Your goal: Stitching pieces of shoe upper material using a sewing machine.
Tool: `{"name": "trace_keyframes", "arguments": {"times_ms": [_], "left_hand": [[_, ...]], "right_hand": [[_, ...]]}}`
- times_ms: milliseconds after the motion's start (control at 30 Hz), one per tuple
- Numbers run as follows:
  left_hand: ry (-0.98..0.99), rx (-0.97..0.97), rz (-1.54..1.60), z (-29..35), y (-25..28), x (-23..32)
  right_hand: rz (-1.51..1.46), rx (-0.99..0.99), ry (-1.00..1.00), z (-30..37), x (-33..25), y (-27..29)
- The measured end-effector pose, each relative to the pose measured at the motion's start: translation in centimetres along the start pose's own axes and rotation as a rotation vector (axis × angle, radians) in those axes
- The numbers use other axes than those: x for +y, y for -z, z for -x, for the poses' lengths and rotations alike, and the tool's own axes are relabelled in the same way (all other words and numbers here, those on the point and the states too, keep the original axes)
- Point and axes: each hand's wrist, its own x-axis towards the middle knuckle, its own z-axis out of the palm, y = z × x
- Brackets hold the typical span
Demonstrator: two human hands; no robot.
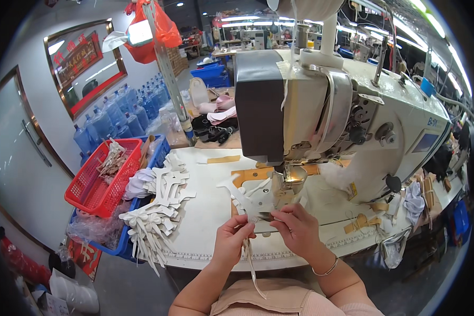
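Note:
At the front edge of the sewing machine bed, my left hand [234, 235] is closed, pinching a white cut strap piece [239, 197]. Its forked end spreads toward the machine, and a thin tail hangs over the table edge toward my lap. Close by on the right, my right hand [298, 227] has thumb and fingers pressed together beside a small dark, shiny object [266, 216]; its kind cannot be made out. Just beyond both hands is the sewing machine [313, 121], its lit needle area [294, 178] partly hidden behind the guard.
A heap of white cut strap pieces [160, 197] lies at the left, spilling over the table edge. Beside it are a red basket [92, 179] and a blue crate [110, 250]. Tan scraps [357, 224] lie at right; pink and black pieces [221, 113] sit behind.

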Motion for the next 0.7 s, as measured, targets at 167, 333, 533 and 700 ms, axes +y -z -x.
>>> {"name": "trace_keyframes", "arguments": {"times_ms": [167,333,533,700], "left_hand": [[0.02,-0.058,0.012,-0.1,0.6,0.2],[0.115,-0.188,0.098,-0.2,0.9,0.2],[0.196,-0.249,0.145,-0.3,1.2,-0.1],[0.228,-0.283,0.136,-0.3,1.3,-0.3]], "right_hand": [[0.027,-0.066,0.156,-0.7,1.1,1.1],[-0.201,-0.099,0.057,0.1,1.8,0.1],[-0.265,-0.09,0.063,0.6,2.0,-0.6],[-0.165,-0.141,0.199,-0.3,1.7,0.0]]}}
